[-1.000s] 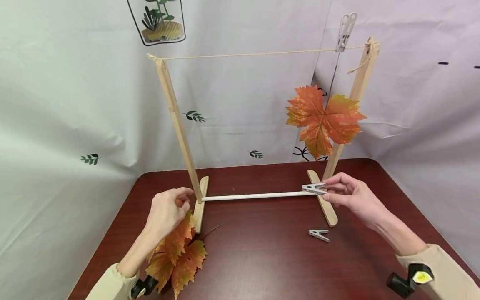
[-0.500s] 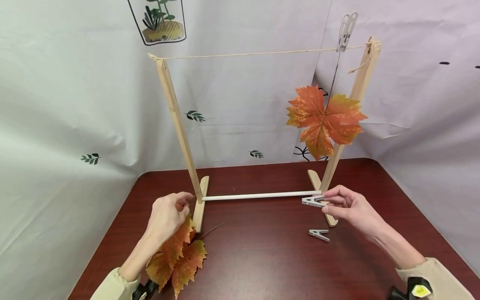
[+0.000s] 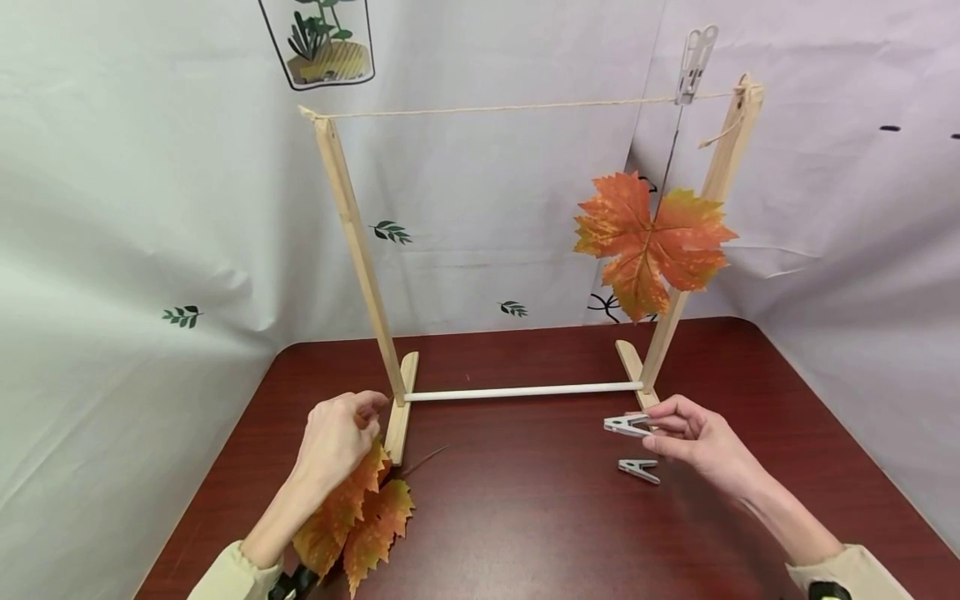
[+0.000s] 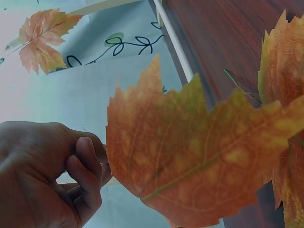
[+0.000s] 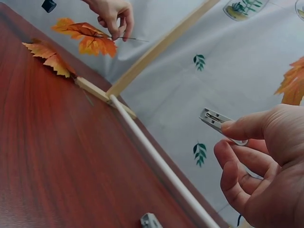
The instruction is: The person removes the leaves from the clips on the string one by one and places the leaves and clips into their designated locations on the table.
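Note:
My left hand (image 3: 337, 437) pinches an orange-yellow artificial maple leaf (image 4: 190, 156) by its stem, to the left of the wooden stand. Under it on the table lies another autumn leaf (image 3: 382, 525), its thin stem pointing right. Between thumb and fingers, my right hand (image 3: 701, 437) holds a grey clothespin (image 3: 626, 426) in front of the stand's right foot. A second clothespin (image 3: 639, 471) lies on the table just below. From the string (image 3: 487, 109) hangs one more orange leaf (image 3: 648, 246), its stem clipped by a pale clothespin (image 3: 696, 65) near the right post.
The wooden stand has a left post (image 3: 356, 250), a right post (image 3: 723, 158) and a white rod (image 3: 525, 391) joining their feet low over the dark red table (image 3: 510, 517). A white printed cloth (image 3: 487, 208) hangs behind.
My right hand has come down and toward me with the clothespin, from level with the white rod to just above the loose clothespin. My left hand has lowered slightly, still holding its leaf.

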Demonstrator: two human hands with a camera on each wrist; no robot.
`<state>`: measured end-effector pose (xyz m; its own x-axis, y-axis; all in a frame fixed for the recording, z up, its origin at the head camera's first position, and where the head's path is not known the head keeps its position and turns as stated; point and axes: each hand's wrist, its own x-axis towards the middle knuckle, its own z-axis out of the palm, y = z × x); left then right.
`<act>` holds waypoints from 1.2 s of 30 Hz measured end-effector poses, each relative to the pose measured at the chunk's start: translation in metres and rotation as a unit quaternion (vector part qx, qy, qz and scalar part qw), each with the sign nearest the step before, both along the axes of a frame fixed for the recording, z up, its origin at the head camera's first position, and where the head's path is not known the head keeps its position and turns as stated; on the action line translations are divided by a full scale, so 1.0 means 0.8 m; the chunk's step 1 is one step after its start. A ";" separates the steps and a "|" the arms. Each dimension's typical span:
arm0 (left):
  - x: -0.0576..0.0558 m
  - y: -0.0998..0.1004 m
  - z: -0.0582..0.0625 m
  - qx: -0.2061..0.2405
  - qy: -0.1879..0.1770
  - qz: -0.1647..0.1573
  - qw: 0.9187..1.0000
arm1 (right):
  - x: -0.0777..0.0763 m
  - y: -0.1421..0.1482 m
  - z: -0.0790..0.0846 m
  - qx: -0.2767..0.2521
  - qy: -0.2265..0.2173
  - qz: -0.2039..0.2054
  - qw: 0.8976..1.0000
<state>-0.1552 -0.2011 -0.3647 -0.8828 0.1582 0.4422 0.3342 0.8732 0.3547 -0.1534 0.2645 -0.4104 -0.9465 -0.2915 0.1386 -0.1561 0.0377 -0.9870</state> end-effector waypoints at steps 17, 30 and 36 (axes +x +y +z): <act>0.003 -0.001 -0.023 -0.021 0.014 0.000 1.000 | 0.021 0.001 -0.041 0.012 -0.037 -0.014 0.999; 0.004 0.001 -0.037 -0.011 -0.009 0.012 1.000 | 0.032 0.000 -0.061 0.006 -0.049 -0.019 0.999; 0.005 0.001 -0.043 -0.013 -0.006 0.009 1.000 | 0.035 -0.001 -0.068 -0.008 -0.045 -0.017 0.999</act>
<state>-0.1515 -0.2002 -0.3994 -0.8906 0.1533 0.4281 0.3144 0.8878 0.3361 -0.1258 0.2634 -0.4652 -0.9647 -0.2572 0.0571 -0.0658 0.0254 -0.9975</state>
